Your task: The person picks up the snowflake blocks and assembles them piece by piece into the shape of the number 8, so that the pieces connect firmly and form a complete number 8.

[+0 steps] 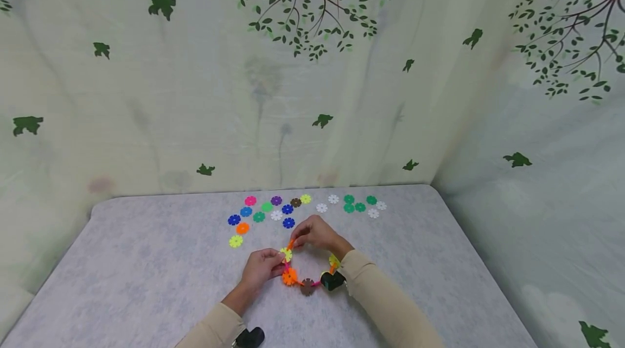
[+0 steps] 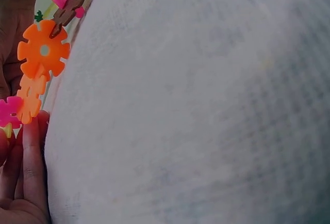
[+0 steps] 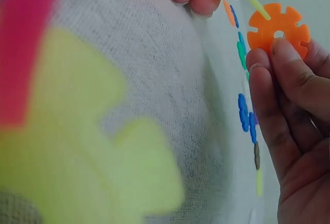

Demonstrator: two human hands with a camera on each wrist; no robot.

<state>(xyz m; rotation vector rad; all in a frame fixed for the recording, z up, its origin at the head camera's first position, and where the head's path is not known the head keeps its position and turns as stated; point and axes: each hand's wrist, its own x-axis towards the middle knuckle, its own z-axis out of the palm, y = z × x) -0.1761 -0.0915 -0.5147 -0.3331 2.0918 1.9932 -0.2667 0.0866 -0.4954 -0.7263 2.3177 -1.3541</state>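
A curved chain of notched flower-shaped plastic discs, joined by their slots, lies between the hands. Its left end carries a yellow disc (image 1: pixel 286 254), then a pink disc (image 2: pixel 9 112), orange discs (image 1: pixel 289 277) and a brown disc (image 1: pixel 307 286). My left hand (image 1: pixel 263 268) pinches the chain around the yellow disc, close to the pink one. Thumb and fingers of my right hand (image 1: pixel 319 233) pinch an orange disc (image 3: pixel 278 31), whose slot meets the yellow disc's edge. Past the brown one, more pink and yellow discs run toward the right wrist, partly hidden by its camera.
Loose discs in several colours lie beyond the hands, among them a lime disc (image 1: pixel 236 241), a blue disc (image 1: pixel 288 222), a white disc (image 1: pixel 321 207) and green discs (image 1: pixel 359 207). The grey-covered table (image 1: pixel 146 261) ends at a printed curtain (image 1: pixel 219 93).
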